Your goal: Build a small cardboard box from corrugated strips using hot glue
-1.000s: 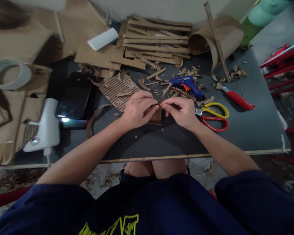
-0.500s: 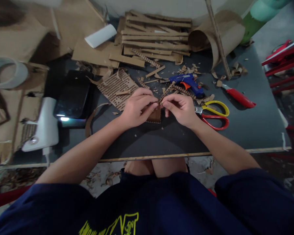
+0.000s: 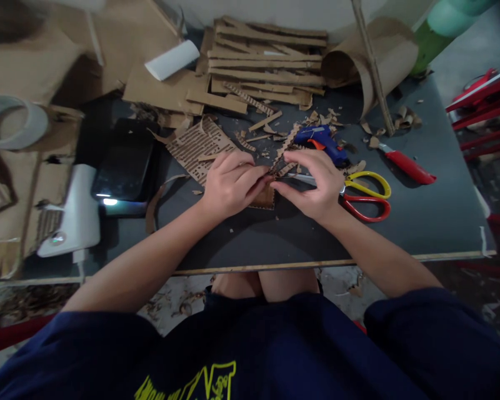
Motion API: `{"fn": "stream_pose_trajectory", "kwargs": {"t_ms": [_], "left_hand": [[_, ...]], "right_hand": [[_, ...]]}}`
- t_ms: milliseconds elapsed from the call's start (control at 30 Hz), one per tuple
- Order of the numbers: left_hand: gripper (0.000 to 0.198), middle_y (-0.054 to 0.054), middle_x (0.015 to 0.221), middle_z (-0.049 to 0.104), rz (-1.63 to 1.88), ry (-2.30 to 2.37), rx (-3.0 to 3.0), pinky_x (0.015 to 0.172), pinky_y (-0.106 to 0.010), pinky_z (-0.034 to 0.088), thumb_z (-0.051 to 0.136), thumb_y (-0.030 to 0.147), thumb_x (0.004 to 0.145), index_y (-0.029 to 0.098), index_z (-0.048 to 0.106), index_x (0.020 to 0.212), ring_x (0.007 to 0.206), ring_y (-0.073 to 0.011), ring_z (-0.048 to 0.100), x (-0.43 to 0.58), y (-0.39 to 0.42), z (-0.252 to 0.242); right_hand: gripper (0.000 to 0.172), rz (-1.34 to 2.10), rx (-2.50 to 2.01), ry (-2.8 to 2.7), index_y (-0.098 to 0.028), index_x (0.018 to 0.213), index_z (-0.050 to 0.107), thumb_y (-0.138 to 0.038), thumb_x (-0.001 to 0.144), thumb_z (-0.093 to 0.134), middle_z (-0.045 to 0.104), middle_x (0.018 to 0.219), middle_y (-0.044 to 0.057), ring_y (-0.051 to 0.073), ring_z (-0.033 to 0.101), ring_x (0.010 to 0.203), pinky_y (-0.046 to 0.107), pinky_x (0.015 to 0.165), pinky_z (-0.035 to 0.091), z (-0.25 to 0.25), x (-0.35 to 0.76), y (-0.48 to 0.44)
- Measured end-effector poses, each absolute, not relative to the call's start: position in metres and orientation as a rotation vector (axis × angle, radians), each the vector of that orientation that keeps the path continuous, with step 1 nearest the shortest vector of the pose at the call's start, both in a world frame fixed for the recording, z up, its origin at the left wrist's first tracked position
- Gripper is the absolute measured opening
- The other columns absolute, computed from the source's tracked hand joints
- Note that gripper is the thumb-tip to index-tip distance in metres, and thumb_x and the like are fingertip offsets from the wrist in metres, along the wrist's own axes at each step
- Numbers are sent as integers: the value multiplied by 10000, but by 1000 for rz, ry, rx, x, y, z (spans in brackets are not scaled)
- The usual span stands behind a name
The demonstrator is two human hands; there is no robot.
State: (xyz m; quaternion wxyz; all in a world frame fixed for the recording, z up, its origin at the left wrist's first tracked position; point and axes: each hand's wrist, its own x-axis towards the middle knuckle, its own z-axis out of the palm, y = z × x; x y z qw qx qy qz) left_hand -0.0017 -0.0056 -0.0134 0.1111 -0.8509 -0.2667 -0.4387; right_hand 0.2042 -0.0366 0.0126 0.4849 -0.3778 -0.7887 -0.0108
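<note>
1. Brown cardboard piece [image 3: 265, 200]: four o'clock from my left hand [image 3: 234, 184], fingertips together, exact grip hidden.
2. My right hand [image 3: 320, 186]: thumb and forefinger apart.
3. Corrugated strip [image 3: 284, 145], pointing to one o'clock, might tear if I tug hard.

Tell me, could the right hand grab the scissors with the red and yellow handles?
Probably yes: the scissors lie right by the right hand, handles uncovered. That hand hides part of the blades, so it would likely need to draw back a little.

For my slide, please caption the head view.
Left hand pinching a narrow brown corrugated cardboard strip, right hand open close by.
</note>
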Motion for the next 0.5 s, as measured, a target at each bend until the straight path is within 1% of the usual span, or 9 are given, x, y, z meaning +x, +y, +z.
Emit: {"fn": "stream_pose_trajectory", "kwargs": {"t_ms": [67, 133, 233, 333, 433, 500], "left_hand": [[124, -29, 739, 689, -1295, -789, -2509, 725, -335, 472, 609, 269, 933, 198, 689, 997, 870, -203, 673, -2, -6, -14], [143, -33, 751, 690, -1265, -808, -2531, 738, -339, 477, 596, 274, 942, 203, 695, 1016, 881, -204, 673, -2, -6, -14], [178, -42, 762, 692, -1208, -821, -2485, 704, -321, 481, 589, 312, 954, 191, 709, 1005, 838, -189, 672, -3, -5, -17], [234, -50, 772, 699, -1183, -820, -2433, 677, -307, 484, 581, 349, 965, 177, 708, 1062, 817, -177, 672, -1, -5, -18], [270, -52, 771, 703, -1159, -836, -2435, 681, -309, 488, 582, 368, 968, 172, 697, 1114, 830, -181, 676, 0, -6, -19], [266, -52, 767, 702, -1140, -829, -2443, 677, -308, 487, 578, 364, 970, 171, 696, 1109, 833, -183, 677, 1, -6, -18]], "right_hand": [[240, 11, -977, -1918, -229, 1012, 702, -398, 846, 740, 762, 956, 72, 229, 721, 905, 375, 806, 617, 10, 203, -36], [208, 101, -1025, -1897, -229, 952, 722, -416, 860, 721, 766, 945, 70, 221, 724, 889, 347, 748, 625, 7, 202, -36], [187, 140, -1050, -1884, -236, 969, 749, -395, 897, 682, 778, 965, 56, 205, 734, 897, 328, 761, 631, 5, 201, -37], [150, 120, -1031, -1892, -255, 989, 770, -313, 930, 645, 790, 962, 21, 186, 750, 881, 318, 807, 631, 5, 201, -38], [160, 120, -982, -1892, -243, 1018, 776, -224, 923, 648, 796, 938, 12, 165, 758, 831, 281, 784, 628, 4, 200, -39], [194, 92, -971, -1888, -219, 1073, 765, -205, 903, 672, 796, 943, 24, 159, 758, 802, 257, 751, 626, 3, 200, -39]]}}
